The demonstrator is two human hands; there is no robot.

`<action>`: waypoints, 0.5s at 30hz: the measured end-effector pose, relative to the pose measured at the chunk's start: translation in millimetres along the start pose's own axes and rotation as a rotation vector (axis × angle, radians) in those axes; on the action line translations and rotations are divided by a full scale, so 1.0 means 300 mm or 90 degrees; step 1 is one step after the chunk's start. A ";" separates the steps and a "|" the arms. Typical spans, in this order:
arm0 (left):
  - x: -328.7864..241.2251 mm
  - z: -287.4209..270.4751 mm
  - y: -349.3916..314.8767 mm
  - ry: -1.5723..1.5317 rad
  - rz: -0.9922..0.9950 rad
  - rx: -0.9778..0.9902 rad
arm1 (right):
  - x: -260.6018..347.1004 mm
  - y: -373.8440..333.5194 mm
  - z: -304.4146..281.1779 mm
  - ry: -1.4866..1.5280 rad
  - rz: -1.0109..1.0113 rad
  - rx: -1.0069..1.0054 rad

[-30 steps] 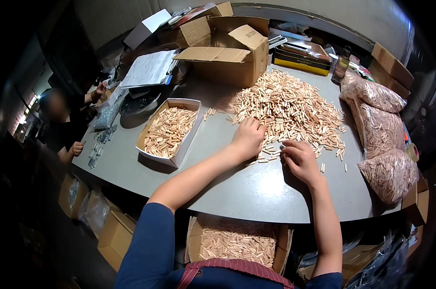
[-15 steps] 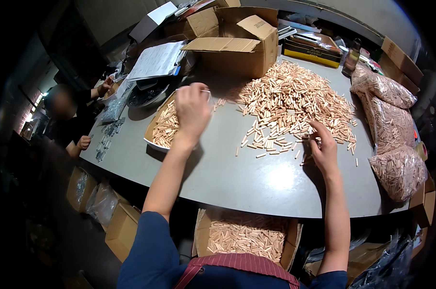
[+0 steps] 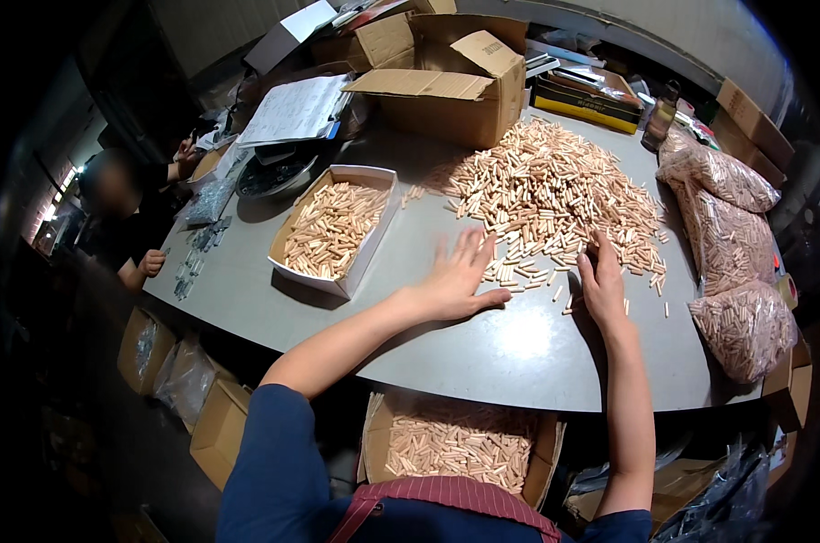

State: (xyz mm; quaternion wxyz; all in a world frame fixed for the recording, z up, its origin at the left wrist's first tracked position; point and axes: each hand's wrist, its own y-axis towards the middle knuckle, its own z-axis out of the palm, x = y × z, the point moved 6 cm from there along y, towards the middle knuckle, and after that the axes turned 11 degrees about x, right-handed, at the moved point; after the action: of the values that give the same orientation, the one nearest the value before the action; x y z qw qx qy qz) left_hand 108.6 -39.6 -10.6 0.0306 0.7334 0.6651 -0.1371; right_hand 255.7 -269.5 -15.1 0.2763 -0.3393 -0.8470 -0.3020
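A large pile of small wooden dowels (image 3: 555, 181) is spread over the grey table (image 3: 410, 348). At the pile's near left edge lies my left hand (image 3: 460, 279), fingers spread and slightly blurred, with nothing visible in it. My right hand (image 3: 602, 285) rests at the near right edge of the pile, fingers stretched out and thumb apart, beside a few loose dowels. To the left stands a white open box (image 3: 374, 242) partly filled with dowels.
Clear bags of dowels (image 3: 731, 244) line the right edge. Below the table's front edge sits a carton (image 3: 374, 443) of dowels. An open cardboard box (image 3: 446, 113), clipboard papers (image 3: 292, 109) and a bottle (image 3: 661, 118) stand behind. At left, another person's hand (image 3: 152, 262) is near small clear parts.
My left hand has moved from above the white box rightward and down to the pile's near edge. My right hand's fingers have straightened beside the pile.
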 end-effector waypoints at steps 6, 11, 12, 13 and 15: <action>-0.109 0.007 0.064 0.053 0.171 -0.009 | 0.064 0.002 0.048 -0.013 -0.057 0.136; -0.146 0.032 0.015 0.083 0.280 -0.027 | 0.139 -0.028 0.058 -0.045 -0.177 0.201; -0.149 0.037 -0.007 0.090 0.287 -0.025 | 0.156 -0.031 0.060 -0.053 -0.197 0.221; -0.152 0.042 -0.033 0.084 0.292 -0.031 | 0.175 -0.036 0.062 -0.059 -0.216 0.239; -0.152 0.053 -0.096 0.098 0.286 -0.031 | 0.181 -0.051 0.087 -0.091 -0.222 0.288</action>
State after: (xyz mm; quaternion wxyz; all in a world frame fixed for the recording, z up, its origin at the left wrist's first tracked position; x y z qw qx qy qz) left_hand 74.0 -84.1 -10.7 0.0272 0.8703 0.4887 -0.0545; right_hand 204.0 -238.1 -0.9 0.2286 -0.1387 -0.9556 -0.1240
